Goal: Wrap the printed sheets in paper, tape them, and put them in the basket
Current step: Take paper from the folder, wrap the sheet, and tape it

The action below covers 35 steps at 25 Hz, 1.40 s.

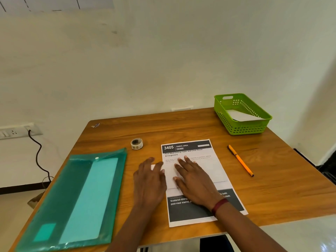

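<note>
A printed sheet (192, 150) with a dark "3405 DINING AREA" header lies flat in the middle of the wooden table (272, 170). A folded white paper (216, 170) lies across its middle. My right hand (194, 182) presses flat on that white paper, fingers straight. My left hand (149, 180) lies flat beside it, fingertips touching the paper's left edge. A small roll of tape (137, 143) stands behind my left hand. The green basket (243, 127) sits at the far right corner with a white wrapped packet (241, 115) inside.
A teal plastic folder (76, 197) with paper inside covers the table's left side. An orange pen (240, 160) lies to the right of the sheet. A wall socket with a black cable (37, 153) is at the left, off the table.
</note>
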Available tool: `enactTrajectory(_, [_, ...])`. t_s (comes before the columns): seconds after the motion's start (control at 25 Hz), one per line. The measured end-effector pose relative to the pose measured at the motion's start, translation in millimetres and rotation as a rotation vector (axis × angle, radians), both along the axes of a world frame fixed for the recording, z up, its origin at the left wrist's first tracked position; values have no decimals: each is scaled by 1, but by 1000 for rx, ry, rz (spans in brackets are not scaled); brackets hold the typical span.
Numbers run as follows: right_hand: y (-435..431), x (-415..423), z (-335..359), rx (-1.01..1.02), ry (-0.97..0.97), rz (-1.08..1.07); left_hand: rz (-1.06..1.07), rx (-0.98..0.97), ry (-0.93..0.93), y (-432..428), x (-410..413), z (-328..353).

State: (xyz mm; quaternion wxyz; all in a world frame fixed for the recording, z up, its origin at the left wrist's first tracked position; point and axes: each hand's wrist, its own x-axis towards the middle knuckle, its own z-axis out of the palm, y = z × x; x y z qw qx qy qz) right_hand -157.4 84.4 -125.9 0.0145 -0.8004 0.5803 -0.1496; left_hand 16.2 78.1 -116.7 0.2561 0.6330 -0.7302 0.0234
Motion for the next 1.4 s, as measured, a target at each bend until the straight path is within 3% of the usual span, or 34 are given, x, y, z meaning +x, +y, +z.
enactTrajectory(0.12, [-4, 9, -3, 134, 61, -9, -161, 267, -147, -4, -18, -9])
enactTrajectory(0.2, [-5, 10, -8, 161, 86, -19, -171, 339, -215, -7, -18, -15])
enactTrajectory(0.96, [-7, -50, -15, 198, 122, -198, -105, 485, -280, -15, -12, -17])
enactTrajectory(1.12, [-2, -50, -11, 143, 20, -207, -43, 306, -42, -39, -4, 17])
enactTrajectory(1.28, [6, -47, -8, 34, -89, -203, 151, 168, 118, -88, 20, 35])
enactTrajectory(1.4, [7, -44, -9, -67, -97, -233, 220, 180, 50, -117, 40, 36])
